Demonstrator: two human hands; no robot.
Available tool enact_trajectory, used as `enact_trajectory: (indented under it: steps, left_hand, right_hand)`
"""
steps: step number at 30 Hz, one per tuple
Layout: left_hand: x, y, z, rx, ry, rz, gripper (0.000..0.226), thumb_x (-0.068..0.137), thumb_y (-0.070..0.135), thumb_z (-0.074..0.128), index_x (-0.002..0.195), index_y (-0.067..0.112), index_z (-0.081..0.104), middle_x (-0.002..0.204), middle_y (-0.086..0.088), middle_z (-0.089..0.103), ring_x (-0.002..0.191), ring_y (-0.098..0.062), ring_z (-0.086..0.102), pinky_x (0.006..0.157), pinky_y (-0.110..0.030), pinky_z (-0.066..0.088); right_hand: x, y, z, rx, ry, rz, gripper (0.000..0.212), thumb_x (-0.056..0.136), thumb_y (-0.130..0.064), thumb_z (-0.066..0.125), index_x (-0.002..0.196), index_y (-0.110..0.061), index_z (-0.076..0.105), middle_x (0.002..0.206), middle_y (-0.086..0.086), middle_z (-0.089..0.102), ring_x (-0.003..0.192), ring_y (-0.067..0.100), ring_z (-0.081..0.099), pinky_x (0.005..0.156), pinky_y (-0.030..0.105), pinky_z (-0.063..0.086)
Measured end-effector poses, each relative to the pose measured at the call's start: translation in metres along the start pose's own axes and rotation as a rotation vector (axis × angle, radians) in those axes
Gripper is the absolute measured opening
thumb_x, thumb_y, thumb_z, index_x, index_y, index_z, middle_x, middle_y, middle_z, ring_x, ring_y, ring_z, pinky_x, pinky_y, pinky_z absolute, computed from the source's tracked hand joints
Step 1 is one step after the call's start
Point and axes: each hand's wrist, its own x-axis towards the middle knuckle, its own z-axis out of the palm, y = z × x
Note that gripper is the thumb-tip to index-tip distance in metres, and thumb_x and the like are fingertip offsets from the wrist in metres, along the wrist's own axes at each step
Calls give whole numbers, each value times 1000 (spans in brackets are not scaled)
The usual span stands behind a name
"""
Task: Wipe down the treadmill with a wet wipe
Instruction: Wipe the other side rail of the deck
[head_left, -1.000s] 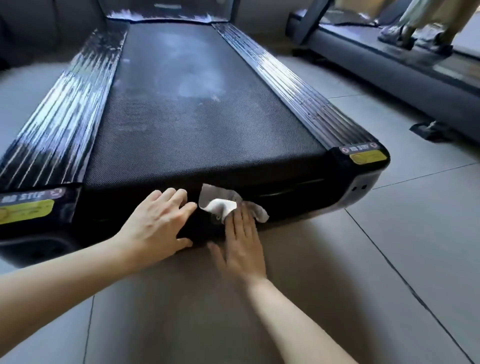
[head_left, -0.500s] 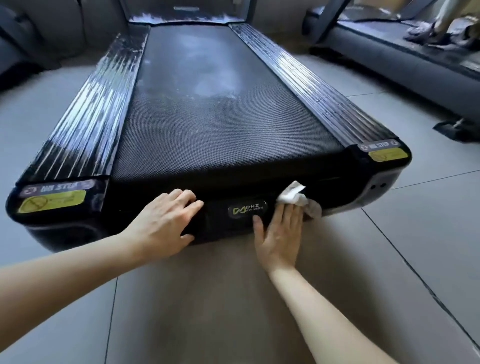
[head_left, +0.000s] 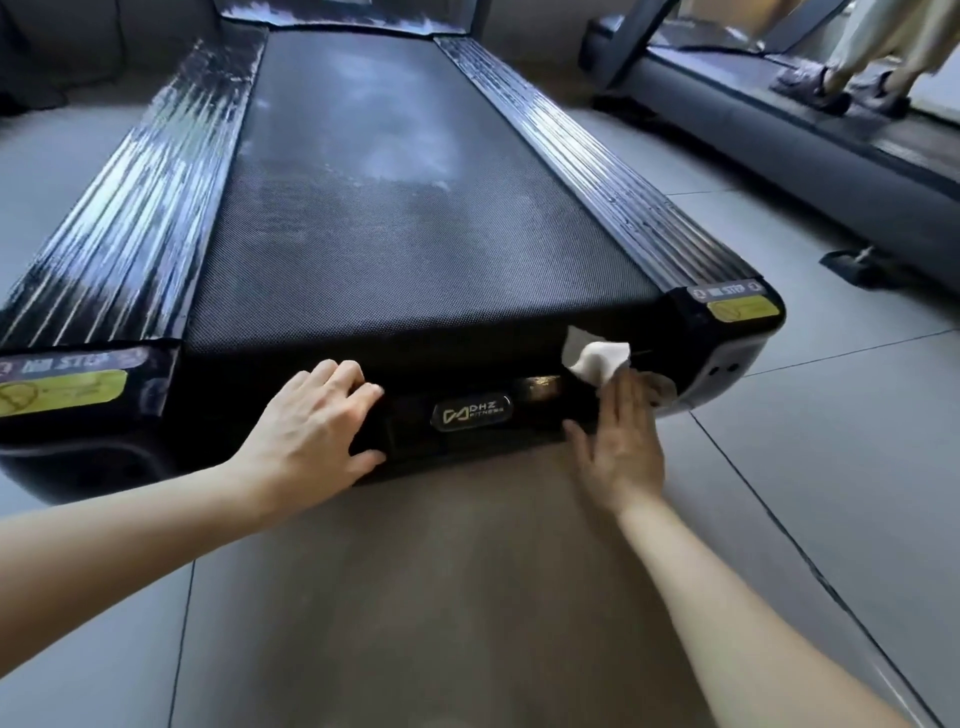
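Note:
A black treadmill (head_left: 415, 234) lies low on the floor, its rear end cover facing me with a logo badge (head_left: 471, 413) in the middle. My right hand (head_left: 621, 447) presses a white wet wipe (head_left: 597, 358) flat against the right part of that end cover, fingers straight; part of the wipe sticks up above my fingertips. My left hand (head_left: 311, 431) rests on the end cover left of the badge, fingers spread and slightly bent over the edge, holding nothing.
Grey floor tiles (head_left: 831, 467) surround the machine. A second treadmill (head_left: 779, 135) stands at the right, with a person's feet (head_left: 841, 88) on it. Yellow warning stickers (head_left: 743, 309) mark both rear corners of the near treadmill.
My right hand has slid the wipe along the end cover from near the middle to the right corner, uncovering the logo badge. My left hand has stayed in place.

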Motion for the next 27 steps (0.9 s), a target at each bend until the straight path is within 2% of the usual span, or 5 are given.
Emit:
enact_trajectory:
  steps: [3,9,13,19,27]
  left_hand:
    - [4,1,1,-4,18,-15,70,59,51,91,112,13,68,99,-5,54,91,-28,53,78,-43,51]
    - [12,9,-4,-37,13,-36,68,65,57,85,114,15,65,101,-3,53,95,-27,52,82,-44,53]
    - [5,4,-14,-40,-46,13,71,69,52,85,124,12,65,108,-5,55,100,-26,53,86,-43,54]
    - [-23,-4,-20,-26,-86,68,66,76,43,78,129,7,64,123,-6,57,107,-26,56,94,-43,53]
    - [-39,-49,-46,62,107,-6,28,80,29,54,92,13,73,94,-4,62,87,-29,58,76,-44,48]
  right_hand:
    - [15,27,-15,-75,-2,126,81,103,-58,28,149,8,37,154,29,38,147,41,32,122,50,27]
    - [-14,-51,4,132,-11,444,92,100,-66,23,149,12,31,155,35,32,147,46,29,121,51,29]
    - [-33,-96,6,66,-12,216,78,103,-59,28,145,6,43,150,27,42,144,42,34,120,50,29]
    - [-50,-172,12,88,-47,-40,78,104,-58,33,154,1,32,159,25,32,153,39,21,127,48,16]
    - [-67,-265,27,169,-124,-710,73,94,-51,44,147,0,48,153,20,46,147,37,36,125,48,24]
